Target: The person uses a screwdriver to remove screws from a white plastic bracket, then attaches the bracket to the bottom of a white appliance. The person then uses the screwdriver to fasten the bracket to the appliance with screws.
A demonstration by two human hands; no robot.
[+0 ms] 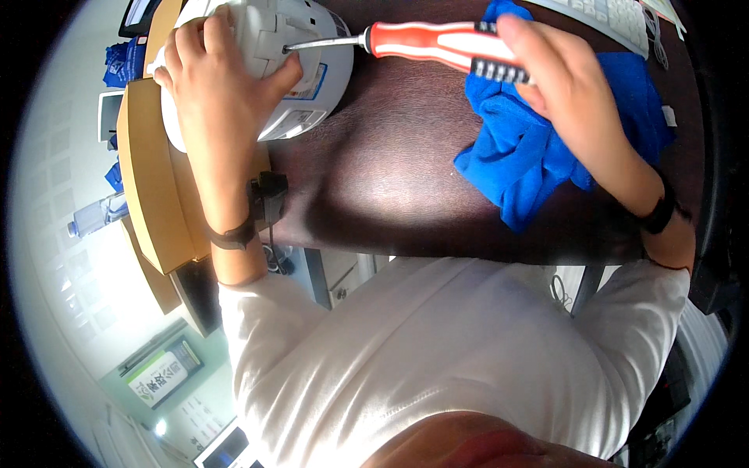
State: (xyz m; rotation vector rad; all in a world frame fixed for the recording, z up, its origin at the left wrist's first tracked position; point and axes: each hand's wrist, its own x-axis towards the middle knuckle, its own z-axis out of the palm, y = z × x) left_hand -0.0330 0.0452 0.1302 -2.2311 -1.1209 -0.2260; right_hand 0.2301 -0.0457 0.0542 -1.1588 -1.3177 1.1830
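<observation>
At the far left of the dark desk lies a white rounded appliance (337,82) with labels on its side; its exact kind is hard to tell. My left hand (222,82) grips it, fingers curled over the top and thumb pressed near a recess. A screwdriver (421,40) with a red and white handle is held in my right hand (558,74) by the handle's black ribbed end. The shaft points left, and its tip sits in the recess beside my left thumb. Under my right hand and forearm lies a crumpled blue cloth (511,168).
A white keyboard (605,19) and a cable (655,43) are at the far right. Brown cardboard boxes (152,179) stand left of the desk (390,187). A small black device (269,191) is at the desk's left edge, close to my left wrist.
</observation>
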